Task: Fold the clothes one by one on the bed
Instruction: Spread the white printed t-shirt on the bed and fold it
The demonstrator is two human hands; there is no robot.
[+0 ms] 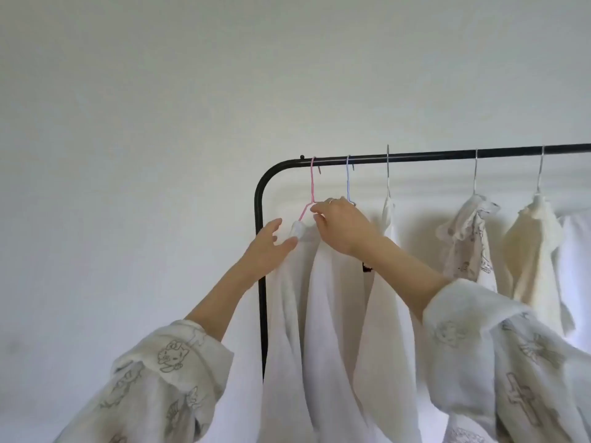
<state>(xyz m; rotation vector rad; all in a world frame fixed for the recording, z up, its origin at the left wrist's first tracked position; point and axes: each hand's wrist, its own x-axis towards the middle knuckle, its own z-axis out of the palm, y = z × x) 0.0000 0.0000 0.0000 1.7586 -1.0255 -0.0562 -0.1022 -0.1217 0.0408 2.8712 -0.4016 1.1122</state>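
Observation:
Several pale garments hang from a black clothes rail [415,155]. The leftmost is a white garment [287,314] on a pink hanger [311,187]. My right hand [342,225] is raised to that hanger, its fingers curled and pinching the pink wire just below the hook. My left hand [271,244] reaches up beside the garment's left shoulder with fingers spread, touching or nearly touching the cloth. A second white garment [335,330] hangs on a blue hanger [348,180] right behind my right hand. No bed is in view.
Further right hang another white garment [388,282], a printed one [470,244] and a cream one [531,251] on metal hangers. The rail's black upright post [262,314] stands at the left. A plain white wall [128,123] fills the background.

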